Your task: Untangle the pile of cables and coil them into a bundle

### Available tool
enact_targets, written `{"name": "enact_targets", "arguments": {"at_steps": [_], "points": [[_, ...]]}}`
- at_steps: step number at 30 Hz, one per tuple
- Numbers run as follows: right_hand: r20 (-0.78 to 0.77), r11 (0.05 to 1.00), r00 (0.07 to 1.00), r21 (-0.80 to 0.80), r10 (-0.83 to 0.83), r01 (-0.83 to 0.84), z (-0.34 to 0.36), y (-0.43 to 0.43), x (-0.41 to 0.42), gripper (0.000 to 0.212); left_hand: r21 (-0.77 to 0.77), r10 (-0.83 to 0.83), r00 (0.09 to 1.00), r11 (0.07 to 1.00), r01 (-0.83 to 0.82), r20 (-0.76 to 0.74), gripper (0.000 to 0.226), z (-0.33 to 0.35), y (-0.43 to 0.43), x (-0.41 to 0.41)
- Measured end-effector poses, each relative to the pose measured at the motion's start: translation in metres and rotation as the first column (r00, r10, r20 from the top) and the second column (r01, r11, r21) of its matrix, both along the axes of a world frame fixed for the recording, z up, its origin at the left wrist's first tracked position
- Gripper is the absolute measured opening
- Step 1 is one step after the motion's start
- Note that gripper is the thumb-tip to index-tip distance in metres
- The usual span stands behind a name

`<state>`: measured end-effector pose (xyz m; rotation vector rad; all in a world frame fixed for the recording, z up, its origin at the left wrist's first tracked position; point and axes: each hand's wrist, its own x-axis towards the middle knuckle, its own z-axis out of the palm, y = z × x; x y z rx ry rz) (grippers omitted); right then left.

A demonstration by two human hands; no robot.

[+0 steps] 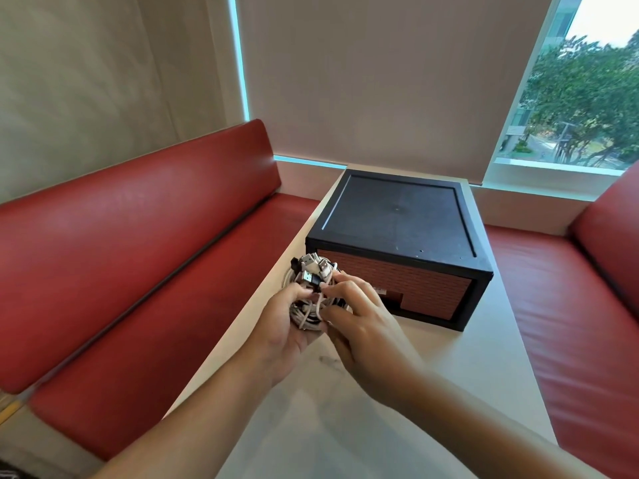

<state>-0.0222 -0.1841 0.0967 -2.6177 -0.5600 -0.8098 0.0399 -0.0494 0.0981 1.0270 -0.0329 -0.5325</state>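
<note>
Mid-frame above the white table (477,368), just left of the black box (397,233): left hand (281,326) cups the cable bundle (313,292), right hand (352,312) pinches a white strand — looks like final wrapping, next needs tucking that end.

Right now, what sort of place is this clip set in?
Probably a café or lounge booth: red padded benches flank a narrow pale table, beside a window with roller blinds.

Left hand (283,326) and right hand (356,323) grip tangled cables (313,288) above table (484,357), near black box (397,243).
</note>
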Motion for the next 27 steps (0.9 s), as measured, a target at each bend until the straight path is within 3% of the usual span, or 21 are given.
{"name": "enact_targets", "arguments": {"at_steps": [5, 11, 14, 16, 17, 19, 21, 24, 27], "points": [[-0.041, 0.998, 0.997, 0.024, 0.059, -0.058, 0.001, -0.011, 0.0, 0.01, 0.088, -0.013, 0.99, 0.996, 0.0, 0.143, 0.025, 0.001, 0.001, 0.0], [-0.115, 0.986, 0.982, 0.08, 0.152, -0.144, 0.009, -0.019, -0.003, 0.029, 0.133, -0.001, 0.982, 0.991, -0.024, 0.187, 0.027, 0.001, 0.003, -0.003], [-0.094, 0.962, 0.982, 0.238, 0.163, -0.137, 0.012, -0.024, -0.002, 0.028, 0.158, 0.055, 0.985, 0.984, -0.081, 0.165, 0.029, 0.001, 0.002, -0.002], [-0.085, 0.887, 0.993, 0.46, 0.085, -0.036, 0.012, -0.026, 0.003, 0.032, 0.168, 0.082, 0.984, 0.98, -0.108, 0.156, 0.031, 0.001, 0.002, 0.0], [-0.168, 0.811, 0.984, 0.583, 0.056, 0.053, 0.013, -0.026, 0.007, 0.039, 0.183, 0.077, 0.982, 0.977, -0.109, 0.17, 0.031, 0.002, 0.002, 0.0], [-0.438, 0.612, 0.878, 0.753, 0.192, 0.242, 0.017, -0.023, 0.015, 0.051, 0.22, 0.037, 0.976, 0.972, -0.085, 0.213, 0.035, 0.001, 0.001, -0.001], [-0.512, 0.476, 0.767, 0.823, 0.385, 0.31, 0.016, -0.02, 0.021, 0.044, 0.243, -0.016, 0.971, 0.969, -0.044, 0.238, 0.037, 0.001, -0.001, -0.003], [-0.506, 0.525, 0.767, 0.81, 0.396, 0.263, 0.012, -0.015, 0.024, 0.028, 0.337, -0.039, 0.973, 0.941, -0.041, 0.226, 0.039, -0.002, 0.0, 0.0], [-0.545, 0.628, 0.765, 0.739, 0.343, 0.245, 0.009, -0.018, 0.025, 0.03, 0.534, -0.081, 0.953, 0.84, -0.093, 0.292, 0.063, -0.005, 0.007, 0.007]]}}
